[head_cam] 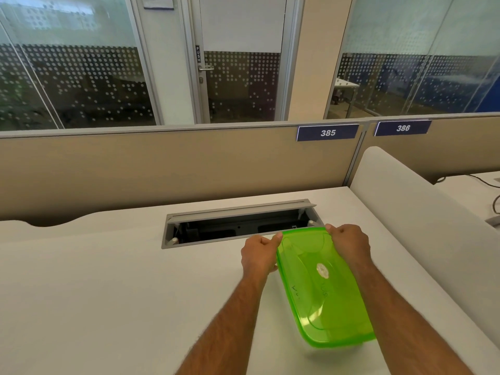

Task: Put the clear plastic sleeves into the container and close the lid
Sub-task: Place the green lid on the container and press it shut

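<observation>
A translucent green lid (322,290) lies on top of a clear container, whose body shows only faintly under the lid's near edge. It rests on the white desk (108,293), right of centre. My left hand (259,255) grips the lid's far left corner with the thumb on top. My right hand (349,246) presses on the far right corner, fingers curled over the rim. The clear plastic sleeves are not visible; the green lid hides the inside of the container.
An open grey cable tray (238,226) is sunk into the desk just beyond my hands. A beige partition (162,169) with tags 385 and 386 closes the far side. A white divider (422,212) borders the desk on the right.
</observation>
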The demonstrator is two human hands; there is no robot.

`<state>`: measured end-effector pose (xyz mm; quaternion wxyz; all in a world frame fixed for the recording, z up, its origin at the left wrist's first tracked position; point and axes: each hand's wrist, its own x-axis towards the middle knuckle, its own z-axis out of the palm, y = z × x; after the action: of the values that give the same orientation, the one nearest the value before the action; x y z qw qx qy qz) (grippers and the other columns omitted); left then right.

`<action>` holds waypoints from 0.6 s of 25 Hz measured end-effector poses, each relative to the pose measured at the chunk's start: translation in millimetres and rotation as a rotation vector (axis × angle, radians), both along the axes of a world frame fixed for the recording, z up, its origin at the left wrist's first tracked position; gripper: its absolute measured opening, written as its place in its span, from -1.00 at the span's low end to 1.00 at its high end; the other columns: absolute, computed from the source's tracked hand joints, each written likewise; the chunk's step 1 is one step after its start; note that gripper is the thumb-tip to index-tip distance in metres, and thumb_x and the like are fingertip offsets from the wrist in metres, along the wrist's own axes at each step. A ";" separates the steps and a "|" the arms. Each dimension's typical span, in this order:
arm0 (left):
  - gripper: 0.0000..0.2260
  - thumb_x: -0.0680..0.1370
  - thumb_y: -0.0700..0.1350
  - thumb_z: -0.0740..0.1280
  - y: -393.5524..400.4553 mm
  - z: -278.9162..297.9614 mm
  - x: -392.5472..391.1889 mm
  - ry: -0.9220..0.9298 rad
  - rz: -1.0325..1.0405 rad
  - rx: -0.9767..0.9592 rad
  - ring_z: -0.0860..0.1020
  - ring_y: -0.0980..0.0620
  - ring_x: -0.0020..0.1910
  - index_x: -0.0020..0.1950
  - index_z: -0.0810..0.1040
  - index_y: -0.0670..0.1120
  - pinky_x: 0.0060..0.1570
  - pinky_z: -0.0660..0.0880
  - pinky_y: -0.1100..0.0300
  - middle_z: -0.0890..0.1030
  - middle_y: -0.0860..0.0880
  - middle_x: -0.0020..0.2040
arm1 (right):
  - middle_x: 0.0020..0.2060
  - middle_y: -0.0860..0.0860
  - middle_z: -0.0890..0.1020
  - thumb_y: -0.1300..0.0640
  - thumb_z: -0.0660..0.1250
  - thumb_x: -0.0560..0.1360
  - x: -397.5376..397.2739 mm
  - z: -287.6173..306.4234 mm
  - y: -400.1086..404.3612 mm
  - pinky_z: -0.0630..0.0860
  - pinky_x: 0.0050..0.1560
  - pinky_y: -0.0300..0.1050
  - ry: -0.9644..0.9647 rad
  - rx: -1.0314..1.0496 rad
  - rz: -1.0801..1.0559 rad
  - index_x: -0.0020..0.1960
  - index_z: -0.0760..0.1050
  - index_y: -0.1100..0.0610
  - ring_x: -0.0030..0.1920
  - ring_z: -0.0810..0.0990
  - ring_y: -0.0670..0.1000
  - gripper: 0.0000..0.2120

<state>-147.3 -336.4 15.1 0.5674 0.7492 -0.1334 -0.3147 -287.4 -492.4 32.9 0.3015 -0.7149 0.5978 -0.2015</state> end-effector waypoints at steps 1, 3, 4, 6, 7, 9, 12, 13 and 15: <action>-0.68 0.46 0.11 0.50 5.5 0.9 -5.0 0.005 0.001 -0.004 0.68 -0.08 -0.16 -0.20 0.52 -0.11 -0.35 0.66 0.11 0.67 -0.13 -0.13 | -0.21 0.18 0.63 -0.13 0.24 0.57 0.0 2.2 6.0 0.37 -0.18 -0.06 0.028 -0.028 0.000 -0.25 0.54 0.19 -0.04 0.58 0.27 -0.57; -0.70 0.43 0.07 0.53 17.2 2.9 -14.3 0.047 -0.006 -0.014 0.67 -0.06 -0.16 -0.15 0.53 -0.12 -0.41 0.61 0.18 0.66 -0.12 -0.10 | -0.12 0.20 0.65 -0.16 0.20 0.58 -3.0 4.9 14.6 0.37 -0.17 -0.07 0.061 -0.043 0.011 -0.22 0.52 0.18 -0.04 0.57 0.25 -0.57; -0.70 0.42 0.04 0.55 22.8 4.0 -18.0 0.074 -0.016 -0.015 0.67 -0.06 -0.17 -0.13 0.53 -0.13 -0.41 0.60 0.19 0.66 -0.13 -0.08 | -0.11 0.20 0.65 -0.17 0.20 0.57 -6.4 5.9 17.6 0.39 -0.16 -0.06 0.072 -0.034 0.018 -0.24 0.52 0.17 -0.06 0.57 0.24 -0.56; -0.70 0.39 -0.03 0.58 34.4 6.8 -24.9 0.125 -0.043 -0.016 0.67 -0.08 -0.18 -0.10 0.52 -0.13 -0.36 0.62 0.16 0.66 -0.17 -0.04 | -0.12 0.18 0.67 -0.20 0.29 0.51 -17.3 7.6 21.6 0.46 -0.11 -0.05 0.088 0.012 0.017 -0.27 0.57 0.17 -0.08 0.57 0.22 -0.56; -0.70 0.38 -0.07 0.59 40.0 7.8 -29.2 0.152 -0.059 -0.019 0.66 -0.09 -0.20 -0.11 0.50 -0.13 -0.34 0.63 0.14 0.66 -0.19 -0.03 | -0.10 0.17 0.68 -0.21 0.35 0.46 -24.4 7.5 23.2 0.48 -0.08 -0.04 0.075 0.059 0.003 -0.22 0.60 0.17 -0.06 0.57 0.22 -0.58; -0.69 0.37 -0.13 0.60 51.1 8.8 -38.3 0.198 -0.091 -0.034 0.63 -0.11 -0.23 -0.12 0.47 -0.12 -0.31 0.63 0.12 0.66 -0.25 0.01 | -0.02 0.15 0.66 -0.18 0.46 0.36 -38.8 7.9 29.3 0.48 -0.06 -0.06 0.043 0.169 -0.038 -0.06 0.60 0.20 0.00 0.59 0.21 -0.56; -0.66 0.35 -0.16 0.60 67.9 8.4 -54.0 0.224 -0.125 -0.032 0.62 -0.13 -0.19 -0.12 0.45 -0.11 -0.26 0.65 0.09 0.65 -0.27 0.06 | 0.04 0.19 0.62 -0.04 0.56 0.31 -62.1 8.1 45.0 0.52 -0.01 0.03 -0.064 0.323 -0.079 0.05 0.55 0.24 0.01 0.59 0.21 -0.53; -0.66 0.35 -0.16 0.61 73.0 8.3 -59.0 0.229 -0.131 -0.025 0.61 -0.12 -0.19 -0.12 0.44 -0.11 -0.25 0.65 0.08 0.65 -0.27 0.07 | 0.04 0.21 0.62 0.04 0.58 0.31 -70.7 8.6 51.6 0.53 -0.01 0.08 -0.148 0.385 -0.102 0.07 0.55 0.27 -0.01 0.59 0.21 -0.54; -0.63 0.34 -0.17 0.61 82.2 9.4 -67.9 0.244 -0.146 -0.019 0.59 -0.10 -0.23 -0.10 0.43 -0.11 -0.28 0.64 0.10 0.65 -0.28 0.08 | -0.02 0.21 0.63 0.15 0.58 0.32 -90.0 11.1 67.2 0.52 -0.09 0.07 -0.293 0.473 -0.133 0.07 0.56 0.29 -0.09 0.58 0.19 -0.59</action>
<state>-215.2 -254.2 24.5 0.5621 0.6882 -0.1207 -0.4426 -377.4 -425.3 44.0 0.5291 -0.5474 0.6238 -0.1767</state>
